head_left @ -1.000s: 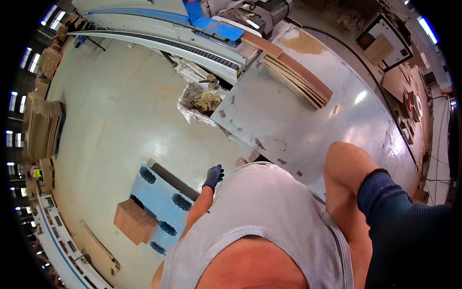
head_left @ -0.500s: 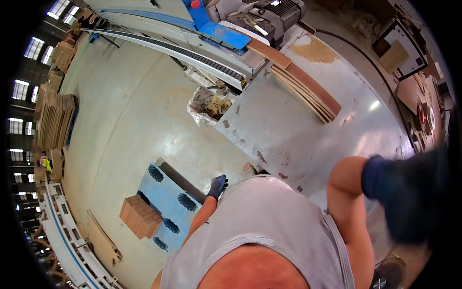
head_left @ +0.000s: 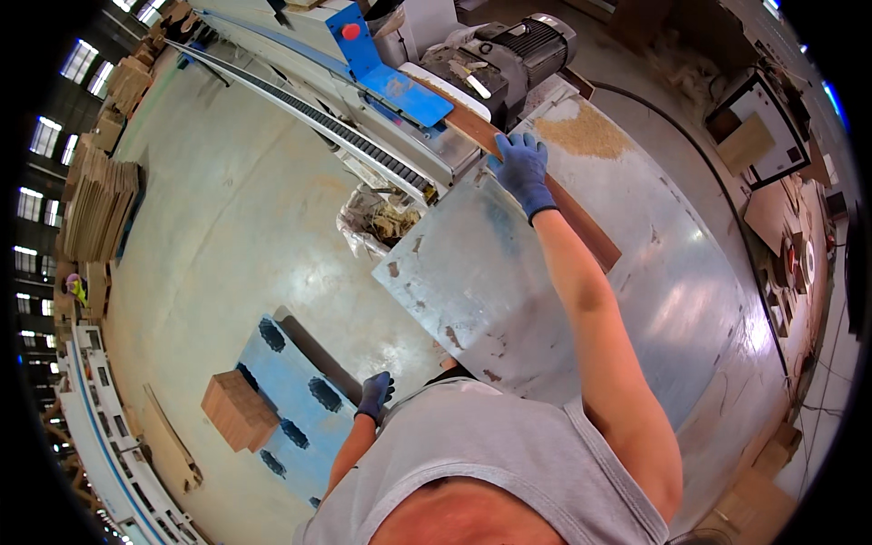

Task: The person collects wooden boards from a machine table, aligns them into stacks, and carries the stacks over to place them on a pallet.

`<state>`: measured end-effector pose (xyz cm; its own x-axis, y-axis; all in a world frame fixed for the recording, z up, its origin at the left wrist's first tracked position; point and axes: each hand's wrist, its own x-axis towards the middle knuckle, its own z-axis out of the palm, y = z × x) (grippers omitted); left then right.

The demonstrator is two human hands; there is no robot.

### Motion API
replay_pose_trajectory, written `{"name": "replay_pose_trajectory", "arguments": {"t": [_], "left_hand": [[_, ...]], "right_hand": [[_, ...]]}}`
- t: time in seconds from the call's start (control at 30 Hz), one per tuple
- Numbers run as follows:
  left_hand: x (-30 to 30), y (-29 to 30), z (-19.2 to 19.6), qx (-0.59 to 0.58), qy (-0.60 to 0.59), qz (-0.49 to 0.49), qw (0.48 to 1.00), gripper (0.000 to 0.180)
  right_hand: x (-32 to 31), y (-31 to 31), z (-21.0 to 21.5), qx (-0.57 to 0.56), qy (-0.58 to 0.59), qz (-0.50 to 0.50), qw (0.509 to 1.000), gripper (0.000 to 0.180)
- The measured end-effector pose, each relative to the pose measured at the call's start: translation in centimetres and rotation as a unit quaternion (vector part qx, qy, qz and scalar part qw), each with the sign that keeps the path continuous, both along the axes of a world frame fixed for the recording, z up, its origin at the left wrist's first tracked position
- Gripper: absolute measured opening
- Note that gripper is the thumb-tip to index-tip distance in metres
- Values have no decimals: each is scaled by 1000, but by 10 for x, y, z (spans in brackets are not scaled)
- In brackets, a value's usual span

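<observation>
My right hand point(head_left: 524, 171), in a blue glove, lies on a reddish-brown wood strip point(head_left: 586, 222) by the machine's outlet, its fingers spread over the surface. The strip runs from under the blue guard point(head_left: 413, 95) diagonally across the metal table point(head_left: 454, 272). My hand and forearm cover part of it, along with the place where several lighter strips were stacked. My left hand point(head_left: 374, 395), also gloved, hangs low at my side, holding nothing, with fingers loosely bent and apart. It is nearest to the blue pallet point(head_left: 304, 427), which bears a block of stacked wood pieces point(head_left: 238, 411).
A dusty motor point(head_left: 531, 50) stands behind the outlet, near a patch of sawdust point(head_left: 581, 132). Below the roller rail point(head_left: 309, 118) is a bag of scraps point(head_left: 381, 222). Stacked boards point(head_left: 95, 204) stand far left. A black cable point(head_left: 672, 113) curves behind the table.
My right hand has swung in from the far right and come down on the wood strip near the outlet. My left hand stays low at my side. The view has shifted slightly.
</observation>
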<state>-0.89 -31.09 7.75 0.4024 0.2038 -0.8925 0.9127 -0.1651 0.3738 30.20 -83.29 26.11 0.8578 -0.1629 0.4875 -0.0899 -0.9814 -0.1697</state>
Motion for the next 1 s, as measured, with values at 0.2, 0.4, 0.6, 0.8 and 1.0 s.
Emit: {"name": "replay_pose_trajectory", "arguments": {"t": [0.2,0.4,0.6,0.8,1.0], "left_hand": [[-4,-9,3,10,16,-6,1000,45],[16,-32,-8,18,16,-88,996,41],[38,-55,-14,12,-1,-154,988,39],[45,-78,-1,13,-28,-157,987,37],[33,-80,13,23,-59,-135,989,36]], "right_hand": [[-56,-38,-6,25,8,31,999,45],[-183,-86,0,53,22,11,998,46],[-261,-111,14,67,78,-29,994,47],[-212,-139,19,260,190,32,946,55],[-108,-164,10,567,391,179,702,80]]}}
